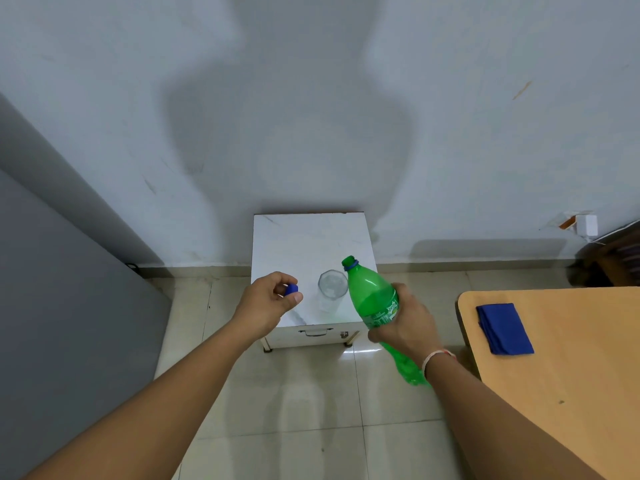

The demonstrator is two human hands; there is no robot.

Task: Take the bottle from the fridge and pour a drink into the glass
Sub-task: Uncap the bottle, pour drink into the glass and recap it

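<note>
Out of the fridge and uncapped, a green bottle point(372, 299) tilts in a person's right hand point(405, 323), gripped round its middle, its open mouth just beside the empty glass point(332, 284). The left hand point(268, 304), beyond the glass, pinches the blue cap point(291, 289). The pouring remains.

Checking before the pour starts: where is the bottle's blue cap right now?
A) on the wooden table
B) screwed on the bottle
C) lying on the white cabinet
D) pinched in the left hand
D: the left hand pinches the blue cap, and the green bottle has a bare mouth.
</note>
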